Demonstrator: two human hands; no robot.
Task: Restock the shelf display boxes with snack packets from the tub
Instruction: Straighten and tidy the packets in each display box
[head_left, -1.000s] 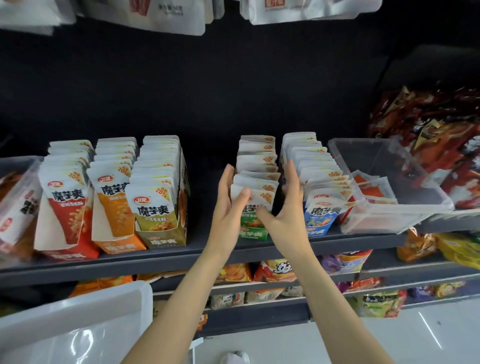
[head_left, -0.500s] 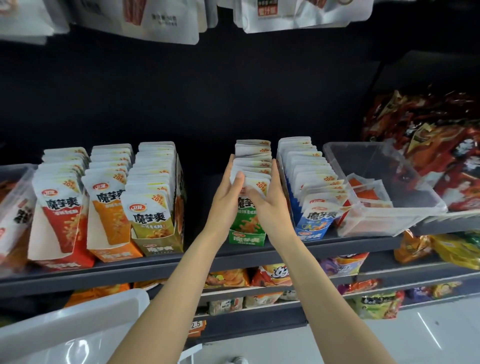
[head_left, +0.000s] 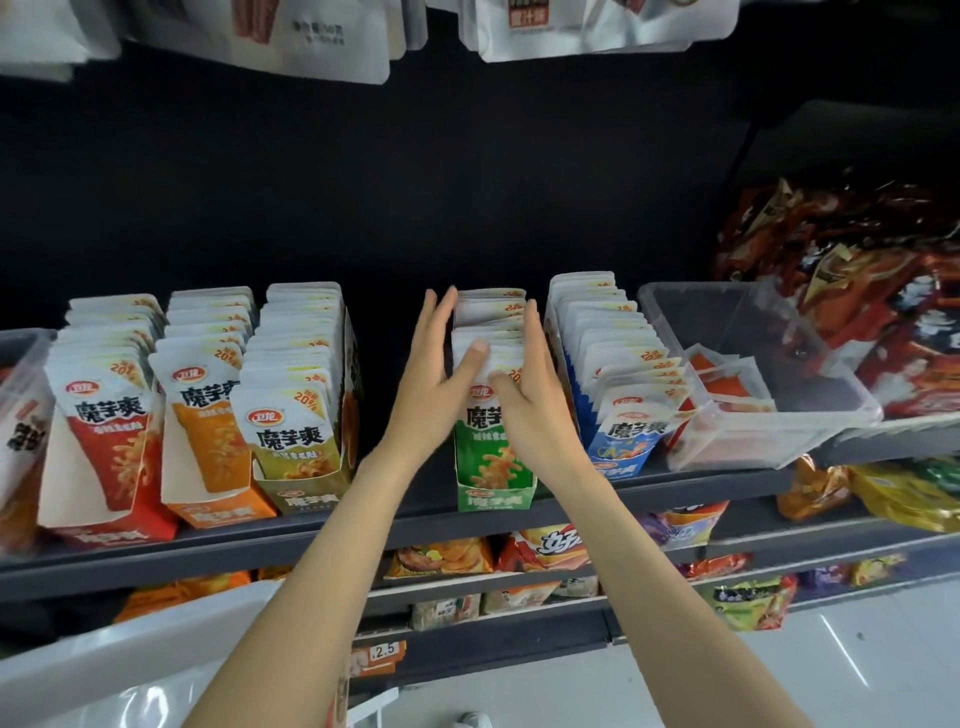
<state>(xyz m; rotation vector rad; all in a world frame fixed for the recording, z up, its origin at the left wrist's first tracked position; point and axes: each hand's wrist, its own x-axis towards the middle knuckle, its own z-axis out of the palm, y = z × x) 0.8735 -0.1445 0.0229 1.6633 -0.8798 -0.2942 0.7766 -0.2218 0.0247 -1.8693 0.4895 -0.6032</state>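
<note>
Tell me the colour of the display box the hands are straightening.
Green, with white lettering on its front lip; the head view shows it between both hands.

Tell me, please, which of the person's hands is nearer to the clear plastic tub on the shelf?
The right hand. It presses the right side of the green packets, with only the blue display box between it and the clear tub. The left hand is on the packets' far side.
</note>
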